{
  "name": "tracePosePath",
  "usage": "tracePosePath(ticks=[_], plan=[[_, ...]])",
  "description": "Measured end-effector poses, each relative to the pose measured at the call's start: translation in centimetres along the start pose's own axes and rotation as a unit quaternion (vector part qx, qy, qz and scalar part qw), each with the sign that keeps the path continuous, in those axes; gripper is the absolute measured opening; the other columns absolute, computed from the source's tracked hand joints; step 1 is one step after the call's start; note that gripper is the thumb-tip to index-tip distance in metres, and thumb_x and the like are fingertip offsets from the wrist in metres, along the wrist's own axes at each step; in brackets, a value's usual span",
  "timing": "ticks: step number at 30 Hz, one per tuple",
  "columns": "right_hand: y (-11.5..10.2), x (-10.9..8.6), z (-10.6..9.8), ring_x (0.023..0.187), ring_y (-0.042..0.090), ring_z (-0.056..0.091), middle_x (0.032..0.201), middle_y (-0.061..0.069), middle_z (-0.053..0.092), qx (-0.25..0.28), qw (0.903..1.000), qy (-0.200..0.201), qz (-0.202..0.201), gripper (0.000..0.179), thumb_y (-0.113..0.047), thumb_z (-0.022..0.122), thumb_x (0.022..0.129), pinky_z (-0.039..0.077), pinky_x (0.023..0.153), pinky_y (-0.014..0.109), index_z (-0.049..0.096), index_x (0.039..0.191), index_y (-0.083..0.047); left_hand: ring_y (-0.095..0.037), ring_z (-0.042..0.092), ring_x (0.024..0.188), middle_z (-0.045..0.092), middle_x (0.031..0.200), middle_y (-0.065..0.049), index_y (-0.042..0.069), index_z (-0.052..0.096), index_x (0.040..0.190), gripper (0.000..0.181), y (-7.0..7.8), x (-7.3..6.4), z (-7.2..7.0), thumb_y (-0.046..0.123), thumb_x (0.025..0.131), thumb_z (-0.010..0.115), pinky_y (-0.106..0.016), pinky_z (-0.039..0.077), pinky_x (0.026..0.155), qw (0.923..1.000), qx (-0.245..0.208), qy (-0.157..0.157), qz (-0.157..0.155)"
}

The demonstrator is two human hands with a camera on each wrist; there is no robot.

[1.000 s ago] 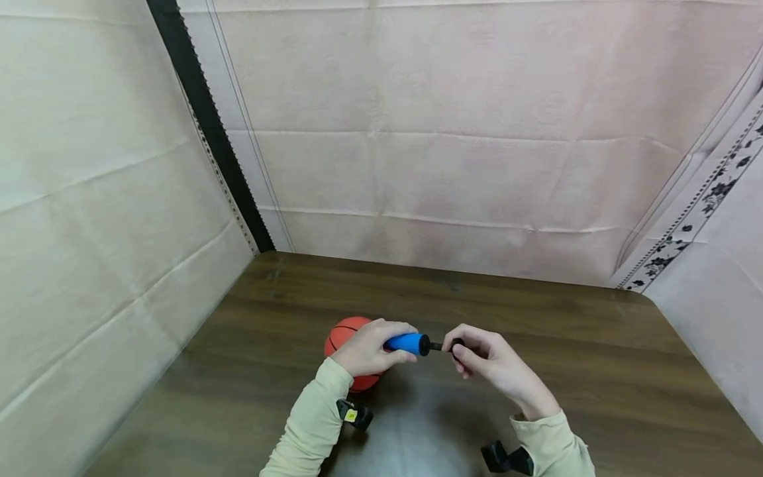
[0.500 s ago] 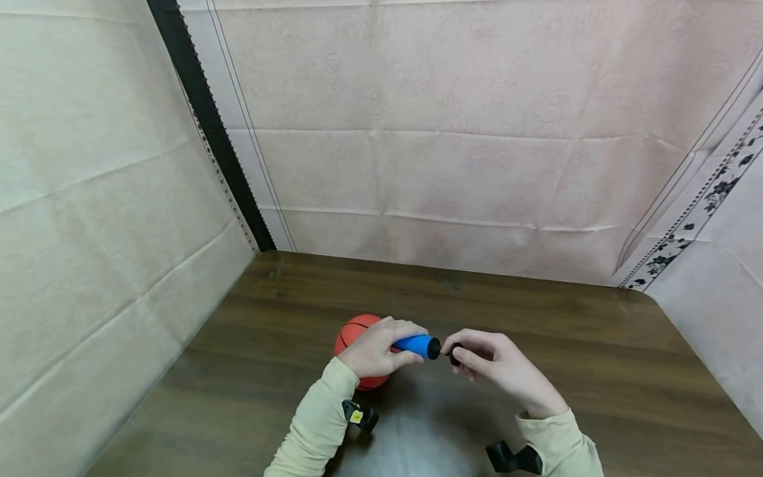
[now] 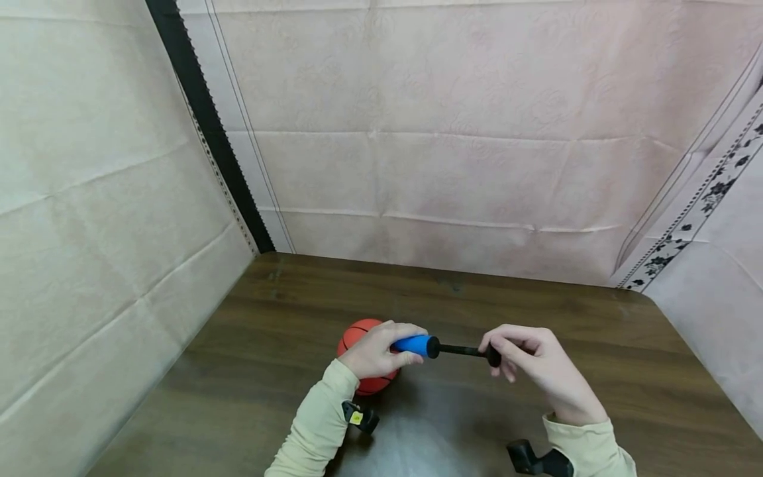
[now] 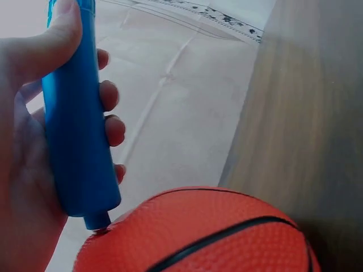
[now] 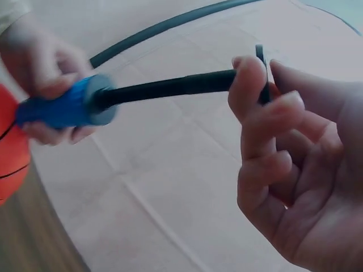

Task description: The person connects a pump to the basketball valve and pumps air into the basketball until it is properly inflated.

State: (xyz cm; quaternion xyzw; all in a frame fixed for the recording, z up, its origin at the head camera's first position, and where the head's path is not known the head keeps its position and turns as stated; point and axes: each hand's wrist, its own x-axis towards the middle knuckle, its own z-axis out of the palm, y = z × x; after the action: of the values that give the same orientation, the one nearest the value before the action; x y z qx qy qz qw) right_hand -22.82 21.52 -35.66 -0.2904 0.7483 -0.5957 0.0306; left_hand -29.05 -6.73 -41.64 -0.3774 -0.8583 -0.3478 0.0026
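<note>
Blue pump (image 4: 79,124), held over the wooden table (image 3: 226,397), its narrow tip meeting the red ball (image 4: 210,238). How deeply the tip is seated cannot be told.

The left hand (image 3: 375,351) wraps the barrel, fingers on one side and thumb on the other. The right hand (image 3: 530,358) pinches the black handle (image 3: 493,355) between thumb and fingertips, its remaining fingers loosely bent. A long stretch of black rod (image 5: 170,90) shows between handle and barrel.

Findings on risk, as judged: the principal weak point is the join at the ball. No hand visibly grips the ball (the left is occupied by the barrel), so a sideways push could twist it and work the tip loose or strain it. With so much rod exposed, an off-line stroke could flex the rod or make it bind. The right-hand pinch is light-looking; a hard push could slip off the handle. Fingertips sit on the rod side of the handle, and a full stroke could nip them against the barrel's end.
</note>
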Motion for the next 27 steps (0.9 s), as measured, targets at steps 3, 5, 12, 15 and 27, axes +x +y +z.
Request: tracePosePath(ticks=[3,5,12,15,27], plan=[[0.02,-0.30,-0.44,0.056,0.018,0.056,0.057,0.003,0.051,0.005,1.0000,0.008,-0.003,0.019,-0.003,0.046,0.101,0.047,0.056,0.033,0.064,0.097,0.000,-0.019,0.055,0.106,0.066,0.121,-0.001,0.019,0.060,0.128,0.038,-0.10,-0.03,0.24,0.029,0.092,0.066,-0.032,0.048,0.085,0.9999,-0.009,-0.003,-0.014],[0.03,-0.35,-0.55,0.056,0.019,0.057,0.057,0.003,0.052,0.002,1.0000,0.007,-0.002,0.019,-0.003,0.046,0.100,0.047,0.056,0.033,0.064,0.097,-0.001,-0.020,0.055,0.107,0.066,0.121,-0.001,0.019,0.060,0.127,0.038,-0.09,-0.04,0.24,0.030,0.091,0.066,-0.033,0.048,0.085,0.9997,-0.013,-0.003,-0.019],[0.01,-0.42,-0.66,0.055,0.018,0.056,0.062,-0.003,0.058,-0.016,0.9999,-0.004,-0.005,0.018,-0.002,0.046,0.100,0.046,0.056,0.032,0.064,0.097,-0.003,-0.020,0.054,0.108,0.066,0.122,-0.001,0.020,0.060,0.127,0.039,0.12,-0.05,0.11,0.031,0.091,0.067,-0.034,0.048,0.086,0.9993,-0.017,-0.006,-0.034],[-0.06,-0.50,-0.67,0.055,0.020,0.055,0.064,-0.004,0.059,-0.023,0.9997,-0.009,-0.001,0.017,-0.003,0.047,0.100,0.046,0.056,0.031,0.064,0.098,-0.004,-0.019,0.055,0.108,0.066,0.122,-0.001,0.020,0.060,0.127,0.039,0.09,-0.09,0.07,0.031,0.091,0.067,-0.035,0.047,0.087,0.9991,-0.019,-0.008,-0.037],[-0.28,-0.57,-0.63,0.059,0.018,0.057,0.065,0.004,0.059,-0.025,0.9986,-0.030,-0.035,0.018,0.003,0.047,0.098,0.048,0.056,0.030,0.063,0.101,-0.003,-0.018,0.061,0.104,0.068,0.120,-0.001,0.017,0.061,0.126,0.040,-0.53,-0.10,-0.02,0.028,0.088,0.070,-0.056,0.036,0.108,0.9991,-0.038,-0.008,-0.013]])
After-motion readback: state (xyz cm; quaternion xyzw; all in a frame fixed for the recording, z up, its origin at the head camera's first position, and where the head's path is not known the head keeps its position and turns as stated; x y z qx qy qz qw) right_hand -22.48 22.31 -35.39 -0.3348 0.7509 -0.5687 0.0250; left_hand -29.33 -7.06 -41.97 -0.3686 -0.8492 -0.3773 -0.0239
